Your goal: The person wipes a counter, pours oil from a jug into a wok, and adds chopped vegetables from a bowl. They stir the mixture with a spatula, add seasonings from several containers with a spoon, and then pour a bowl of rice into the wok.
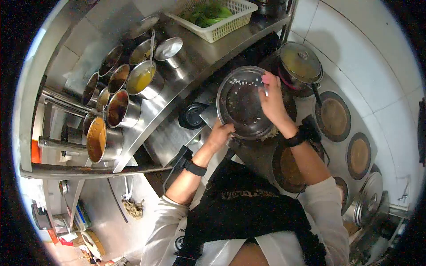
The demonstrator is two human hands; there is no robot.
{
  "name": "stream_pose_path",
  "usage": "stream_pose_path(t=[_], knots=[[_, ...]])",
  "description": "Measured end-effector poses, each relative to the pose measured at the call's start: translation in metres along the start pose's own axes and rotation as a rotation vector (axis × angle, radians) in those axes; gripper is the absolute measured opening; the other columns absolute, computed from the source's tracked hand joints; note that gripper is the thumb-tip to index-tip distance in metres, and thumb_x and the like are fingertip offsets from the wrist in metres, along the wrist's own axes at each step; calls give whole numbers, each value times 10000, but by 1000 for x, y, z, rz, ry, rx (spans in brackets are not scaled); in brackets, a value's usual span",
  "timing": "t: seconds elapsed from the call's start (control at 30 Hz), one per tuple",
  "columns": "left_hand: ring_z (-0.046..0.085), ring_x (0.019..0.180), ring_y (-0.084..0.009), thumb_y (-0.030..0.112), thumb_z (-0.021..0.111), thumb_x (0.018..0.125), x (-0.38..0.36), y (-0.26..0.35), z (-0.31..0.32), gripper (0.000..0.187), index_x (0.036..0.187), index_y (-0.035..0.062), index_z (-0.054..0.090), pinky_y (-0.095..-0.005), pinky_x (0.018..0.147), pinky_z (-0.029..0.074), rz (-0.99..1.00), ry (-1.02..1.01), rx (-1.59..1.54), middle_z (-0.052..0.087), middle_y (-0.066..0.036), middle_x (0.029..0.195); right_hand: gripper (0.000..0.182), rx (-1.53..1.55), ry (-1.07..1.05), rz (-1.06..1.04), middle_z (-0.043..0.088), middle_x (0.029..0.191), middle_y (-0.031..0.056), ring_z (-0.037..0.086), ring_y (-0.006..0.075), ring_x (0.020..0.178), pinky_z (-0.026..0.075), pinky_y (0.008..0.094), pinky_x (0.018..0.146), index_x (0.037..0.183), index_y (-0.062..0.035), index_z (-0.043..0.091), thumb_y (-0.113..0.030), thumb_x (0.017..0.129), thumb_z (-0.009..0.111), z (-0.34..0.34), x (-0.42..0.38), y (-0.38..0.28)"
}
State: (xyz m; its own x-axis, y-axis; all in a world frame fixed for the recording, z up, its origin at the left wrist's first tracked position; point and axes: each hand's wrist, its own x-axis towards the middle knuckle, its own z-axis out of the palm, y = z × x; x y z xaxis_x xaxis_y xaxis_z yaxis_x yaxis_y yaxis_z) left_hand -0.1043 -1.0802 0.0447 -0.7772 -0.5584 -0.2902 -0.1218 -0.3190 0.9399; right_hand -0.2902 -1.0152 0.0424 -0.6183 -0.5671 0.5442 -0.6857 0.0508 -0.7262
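Note:
My left hand (220, 134) grips the near left rim of a round, shallow metal bowl (242, 108), which is held tilted above the stove. White grains or chopped bits are scattered along its far inner side, with a few lower down. My right hand (274, 101) is over the bowl's right side, its fingers curled together near the rim. Whatever those fingers hold, if anything, I cannot make out. Some pale, stringy food (271, 132) shows just beyond the bowl's lower right edge, partly hidden by it.
A lidded pot (301, 62) sits at the back right, beside several round burner plates (333, 116). On the steel shelf (195, 66) to the left stand several metal pots with sauces, one with a yellow liquid (143, 81) and ladle. A white basket (242, 22) holds green vegetables.

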Motion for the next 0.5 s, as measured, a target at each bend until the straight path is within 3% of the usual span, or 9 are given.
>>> stream_pose_path(t=[0.17,0.2,0.27,0.3,0.33,0.37,0.4,0.47,0.5], knots=[[416,493,-71,76,514,730,12,-11,6,28,711,85,532,-218,433,309,72,-24,-35,477,40,585,290,210,-141,-94,497,956,185,490,355,944,399,411,826,1022,1,447,5,752,552,31,-9,-29],[405,488,-66,83,520,727,18,-14,3,20,712,89,530,-215,429,300,61,-46,-23,472,45,583,246,196,-247,-157,480,910,143,514,296,912,426,355,777,969,-2,470,28,743,562,29,-11,-33],[431,546,-82,35,504,721,25,-14,-8,96,799,70,545,-219,483,341,-8,-23,-13,492,34,644,166,151,-498,-312,477,876,135,507,315,887,433,368,742,893,-8,502,-9,740,567,18,-18,-35],[440,602,-79,13,485,721,31,-20,-15,307,1017,58,418,-215,508,362,87,-58,68,489,8,741,166,151,-497,-314,477,876,135,507,315,887,433,368,742,893,-8,502,-9,740,567,13,-21,-29],[448,659,-76,-8,467,721,33,-18,-16,546,1235,45,290,-211,533,384,179,-93,147,485,-19,837,137,44,-678,-329,477,868,135,501,322,888,435,373,734,867,-11,511,-29,741,562,6,-22,-26],[494,791,-133,-45,439,703,33,-18,-15,607,1269,58,245,-248,658,432,138,-63,173,494,-46,936,110,-66,-857,-341,477,861,136,495,329,889,437,378,725,841,-14,519,-49,743,557,-1,-23,-24],[494,791,-133,-45,439,703,34,-17,-14,607,1269,58,245,-248,658,432,137,-65,173,494,-46,936,97,-180,-898,-378,492,890,128,501,316,903,444,376,730,834,-21,541,-62,747,540,-9,-16,-19],[436,1067,-216,-92,420,667,33,-11,-7,691,1304,52,198,-287,902,361,338,-68,248,433,-110,1140,148,-253,-521,-502,506,938,117,495,301,934,443,363,761,879,-20,552,-44,736,523,-16,4,-22],[436,1067,-216,-92,420,667,32,-10,-2,691,1304,52,198,-287,902,361,335,-69,248,433,-110,1140,253,-355,-315,-600,519,996,95,494,265,967,447,327,814,942,-19,569,-42,703,488,-16,14,-25]])
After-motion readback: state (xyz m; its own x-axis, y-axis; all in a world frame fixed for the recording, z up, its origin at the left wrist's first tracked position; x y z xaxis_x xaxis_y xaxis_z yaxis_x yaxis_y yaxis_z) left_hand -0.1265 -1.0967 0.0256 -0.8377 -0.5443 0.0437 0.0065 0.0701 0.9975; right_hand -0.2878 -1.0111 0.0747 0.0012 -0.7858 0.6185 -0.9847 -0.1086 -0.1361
